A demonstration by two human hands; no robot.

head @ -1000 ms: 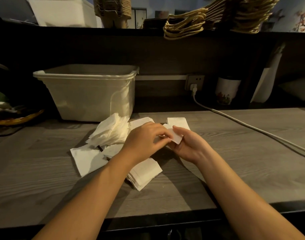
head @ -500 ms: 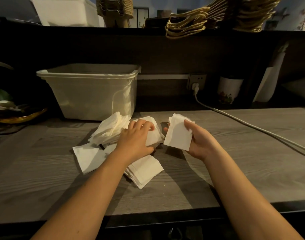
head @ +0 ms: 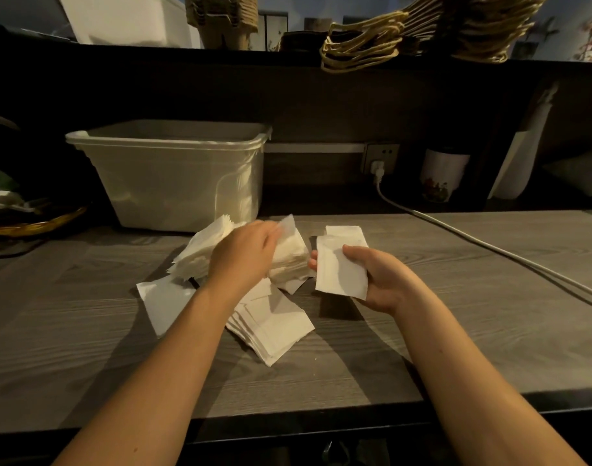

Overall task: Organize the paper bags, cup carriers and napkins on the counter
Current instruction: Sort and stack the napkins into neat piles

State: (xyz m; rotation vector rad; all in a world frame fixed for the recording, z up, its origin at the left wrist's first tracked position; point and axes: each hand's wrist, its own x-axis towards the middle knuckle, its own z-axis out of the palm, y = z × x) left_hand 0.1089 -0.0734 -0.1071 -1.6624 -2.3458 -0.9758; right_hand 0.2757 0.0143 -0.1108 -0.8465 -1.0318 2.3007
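White napkins lie scattered on the grey wooden counter (head: 456, 331): a fanned pile (head: 200, 253) at the left, a flat stack (head: 274, 327) nearer me, and a thick bundle (head: 289, 257) in the middle. My left hand (head: 244, 253) is on that bundle and pinches a single napkin (head: 287, 225) lifted off its top; the fingers are blurred. My right hand (head: 378, 280) grips a small stack of napkins (head: 340, 270) upright, just right of the bundle. Paper bags with twine handles (head: 365, 45) lie on the upper shelf.
A cream plastic bin (head: 173, 173) stands behind the napkins. A white power cable (head: 489, 245) runs from a wall socket (head: 378, 158) across the counter to the right. A patterned cup (head: 442, 176) sits at the back right, a gold-rimmed dish (head: 28, 223) at the far left.
My left hand has moved from pressing the middle bundle to lifting a napkin off its top. My right hand, holding its small stack, has dropped slightly lower.
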